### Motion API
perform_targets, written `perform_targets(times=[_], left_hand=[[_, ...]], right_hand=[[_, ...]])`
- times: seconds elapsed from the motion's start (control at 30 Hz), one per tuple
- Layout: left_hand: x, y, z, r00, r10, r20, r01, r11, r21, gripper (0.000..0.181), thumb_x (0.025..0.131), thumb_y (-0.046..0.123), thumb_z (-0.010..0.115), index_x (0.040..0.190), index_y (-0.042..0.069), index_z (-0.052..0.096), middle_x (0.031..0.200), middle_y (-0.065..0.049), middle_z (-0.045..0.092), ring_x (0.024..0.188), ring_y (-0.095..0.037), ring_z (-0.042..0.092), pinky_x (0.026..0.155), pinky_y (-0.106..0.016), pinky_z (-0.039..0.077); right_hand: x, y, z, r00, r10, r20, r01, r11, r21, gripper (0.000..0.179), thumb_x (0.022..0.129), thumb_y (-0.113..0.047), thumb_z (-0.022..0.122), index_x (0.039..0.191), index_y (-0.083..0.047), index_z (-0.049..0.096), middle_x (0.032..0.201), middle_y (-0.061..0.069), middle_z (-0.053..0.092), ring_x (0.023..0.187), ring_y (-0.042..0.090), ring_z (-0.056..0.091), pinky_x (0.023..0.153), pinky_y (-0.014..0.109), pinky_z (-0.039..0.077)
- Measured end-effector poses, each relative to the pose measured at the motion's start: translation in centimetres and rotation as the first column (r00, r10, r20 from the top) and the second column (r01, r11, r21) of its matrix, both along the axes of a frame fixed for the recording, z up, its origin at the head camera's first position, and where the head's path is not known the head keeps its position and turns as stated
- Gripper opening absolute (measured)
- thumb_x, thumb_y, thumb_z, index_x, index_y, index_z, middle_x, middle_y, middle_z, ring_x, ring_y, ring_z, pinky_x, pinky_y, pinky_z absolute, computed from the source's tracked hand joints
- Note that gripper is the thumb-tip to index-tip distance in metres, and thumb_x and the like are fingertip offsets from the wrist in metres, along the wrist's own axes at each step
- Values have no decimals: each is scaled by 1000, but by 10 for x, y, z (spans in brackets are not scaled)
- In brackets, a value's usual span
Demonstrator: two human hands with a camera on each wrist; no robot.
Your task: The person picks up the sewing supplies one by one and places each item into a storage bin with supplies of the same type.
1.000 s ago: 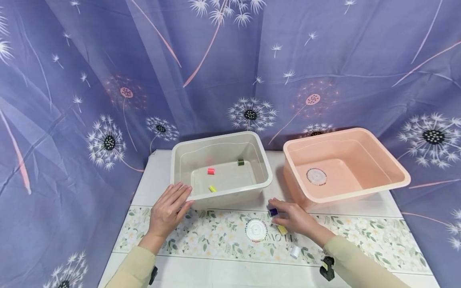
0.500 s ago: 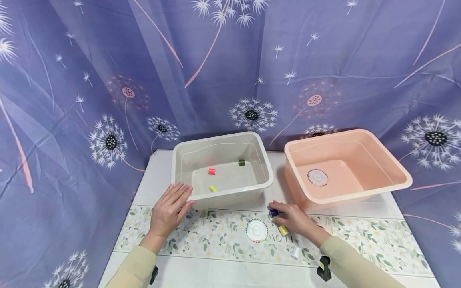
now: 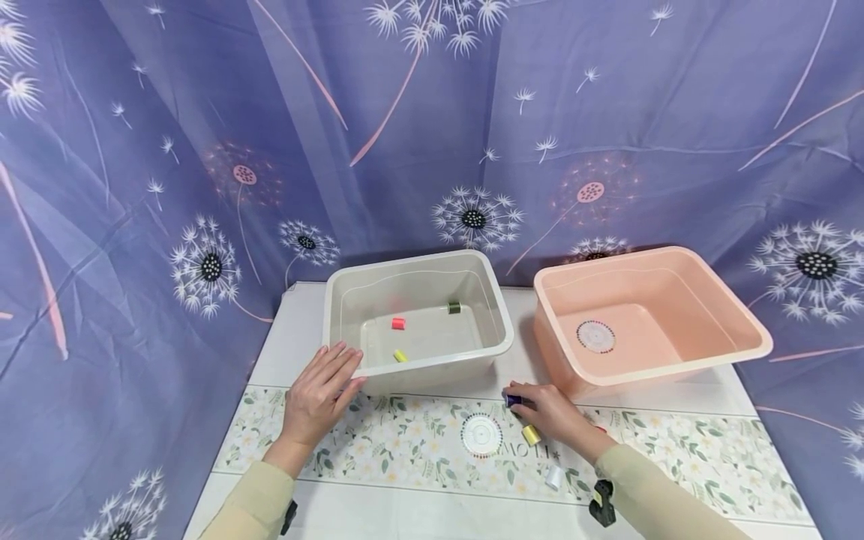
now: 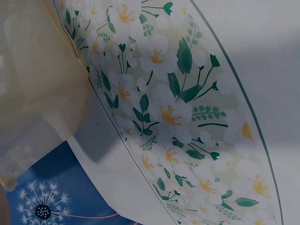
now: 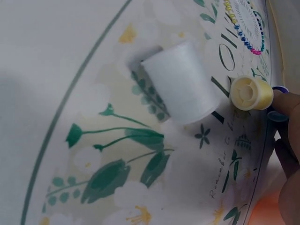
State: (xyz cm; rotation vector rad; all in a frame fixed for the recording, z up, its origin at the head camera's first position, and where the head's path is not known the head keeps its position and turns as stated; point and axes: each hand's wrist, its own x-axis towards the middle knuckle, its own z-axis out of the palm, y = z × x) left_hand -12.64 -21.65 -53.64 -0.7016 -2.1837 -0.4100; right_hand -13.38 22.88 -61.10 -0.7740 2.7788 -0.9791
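Note:
My right hand [image 3: 556, 414] pinches a dark blue thread spool [image 3: 513, 400] between thumb and fingers, low over the table in front of the two bins. Just below that hand lies a yellow thread spool [image 3: 530, 435], also seen close to the fingers in the right wrist view. A white thread spool [image 5: 183, 84] lies nearer the front. My left hand [image 3: 316, 401] rests with extended fingers on the near left corner of the grey bin [image 3: 432, 363]. Inside that bin are a red spool [image 3: 398, 324], a dark green spool [image 3: 454, 307] and a yellow one [image 3: 400, 356].
A pink bin [image 3: 675, 369] stands to the right, holding a round pin wheel [image 3: 595, 337]. Another pin wheel [image 3: 482, 435] lies on the floral strip of the table left of the right hand. Something red [image 3: 601, 429] shows partly behind the right wrist. A purple curtain [image 3: 405, 112] hangs behind.
My right thumb and fingers have closed on the dark blue spool, and the yellow spool beside it shows more fully. The left hand stays on the bin's rim.

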Motion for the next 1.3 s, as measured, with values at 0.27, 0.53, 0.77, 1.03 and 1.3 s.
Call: perform_targets(times=[0.27,0.53,0.77,1.03,1.3], left_hand=[[2,-1,1,999,19,31,-19,1000,-20,61,113,55,45,128,7,78,122,-12,79,120,-35,73,112,-52,55],[2,1,2,1000,12,8,-11,1000,-10,59,113,54,45,127,7,78,122,-12,79,118,-35,74,109,-54,57],[2,1,3,1000,4,2,-4,1000,-5,56,112,52,48,129,7,78,123,-12,79,119,-36,73,106,-56,58],[2,0,1,1000,23,14,-23,1000,-20,61,113,56,45,128,7,78,121,-13,79,119,-35,73,107,-57,58],[3,1,1,1000,17,12,-17,1000,-14,61,113,55,45,128,7,78,121,-13,79,119,-36,73,108,-56,57]], right_hand=[[-1,-1,1,997,6,-78,-7,1000,-10,36,93,-3,80,129,-1,75,129,24,73,115,44,73,100,57,61],[6,-2,14,999,-21,-24,21,1000,-9,38,95,-8,80,133,-4,75,129,20,74,114,39,75,100,53,62],[16,-9,30,998,-14,-62,12,1000,-28,38,95,-11,81,132,-7,76,127,14,76,111,35,77,97,52,64],[23,-17,50,992,16,-129,-26,997,-70,37,93,-8,83,129,-7,78,126,12,77,110,32,77,92,49,66],[28,-20,68,983,40,-177,-58,994,-98,38,91,-7,84,128,-8,78,128,13,76,107,26,78,87,44,68]])
